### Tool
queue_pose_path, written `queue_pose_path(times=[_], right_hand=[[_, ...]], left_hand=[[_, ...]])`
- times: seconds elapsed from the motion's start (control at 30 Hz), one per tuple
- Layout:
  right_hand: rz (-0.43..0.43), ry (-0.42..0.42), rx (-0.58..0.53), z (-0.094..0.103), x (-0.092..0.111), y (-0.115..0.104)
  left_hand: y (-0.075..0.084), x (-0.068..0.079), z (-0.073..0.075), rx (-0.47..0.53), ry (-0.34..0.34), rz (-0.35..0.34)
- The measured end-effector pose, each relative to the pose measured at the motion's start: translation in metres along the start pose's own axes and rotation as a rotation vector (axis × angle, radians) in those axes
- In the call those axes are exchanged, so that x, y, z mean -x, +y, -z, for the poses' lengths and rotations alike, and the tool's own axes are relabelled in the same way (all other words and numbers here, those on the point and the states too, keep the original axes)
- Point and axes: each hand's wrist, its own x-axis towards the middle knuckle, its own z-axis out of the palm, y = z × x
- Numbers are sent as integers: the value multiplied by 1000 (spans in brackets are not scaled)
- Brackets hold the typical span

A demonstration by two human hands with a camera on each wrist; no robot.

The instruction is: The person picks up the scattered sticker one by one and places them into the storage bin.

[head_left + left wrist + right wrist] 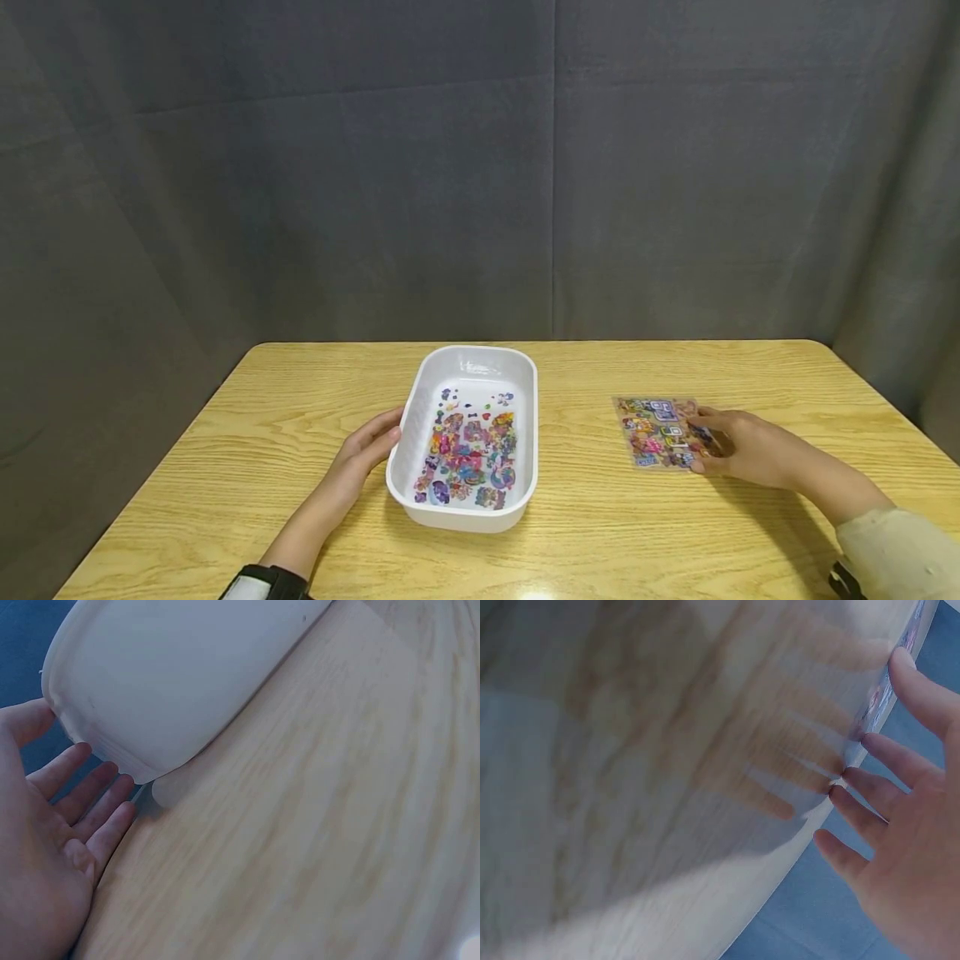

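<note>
A white rectangular tray [465, 521] sits on the table left of centre, with many small colourful stickers [472, 454] on its bottom. My left hand [360, 458] rests against the tray's left side, thumb at the rim. In the left wrist view its spread fingers [90, 791] touch the outer wall of the tray [172, 682]. To the right, a clear sheet of colourful cartoon stickers [648, 433] lies on the table. My right hand [757, 450] touches the sheet's right part with spread thumb and fingertips. The right wrist view shows those fingertips [855, 799] at the table surface and the sheet edge-on.
The wooden table [577, 550] has rounded far corners, and its grain shows between tray and sheet. A dark grey curtain [480, 167] hangs behind it and along both sides. A black band [281, 579] circles the left wrist; a pale sleeve [900, 550] covers the right forearm.
</note>
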Motion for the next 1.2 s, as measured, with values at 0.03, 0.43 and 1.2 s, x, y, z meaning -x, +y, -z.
queue_pose_path(times=[0.03,0.43,1.2], right_hand=[[3,0,0,0,0,1],[-4,10,-13,-3,1,2],[-23,-10,1,0,4,-2]], left_hand=[[0,0,0,-1,1,-1],[1,0,0,0,1,-2],[2,1,0,-9,-3,4]])
